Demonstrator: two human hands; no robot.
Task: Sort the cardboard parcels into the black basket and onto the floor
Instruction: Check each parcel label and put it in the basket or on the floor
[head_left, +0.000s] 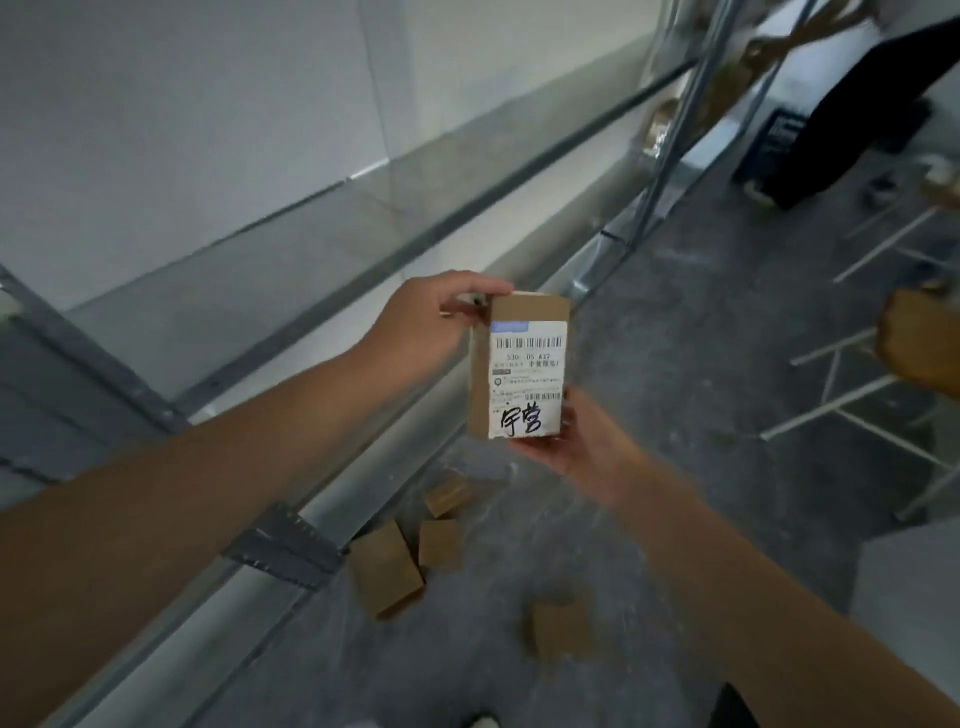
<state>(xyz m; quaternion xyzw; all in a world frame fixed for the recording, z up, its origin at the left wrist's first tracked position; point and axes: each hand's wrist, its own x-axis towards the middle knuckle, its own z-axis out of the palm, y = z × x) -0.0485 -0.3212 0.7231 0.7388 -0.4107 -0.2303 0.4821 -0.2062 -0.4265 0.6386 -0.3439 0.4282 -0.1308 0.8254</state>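
Note:
A small cardboard parcel (524, 366) with a white shipping label and black handwriting faces me, held upright in mid-air over the floor. My left hand (434, 325) pinches its top left corner with thumb and fingers. My right hand (571, 434) cups its bottom right corner from below. Several brown cardboard parcels lie on the grey floor below, among them a larger one (387, 569), a smaller one (440, 543) and one further right (558, 629). No black basket can be made out.
A metal shelving rack (332, 291) runs along the left with a grey shelf board. White metal frames (852, 395) stand at right, beside a blurred brown parcel (919, 348). Another person's dark legs (841, 135) stand at top right near a dark crate (774, 140).

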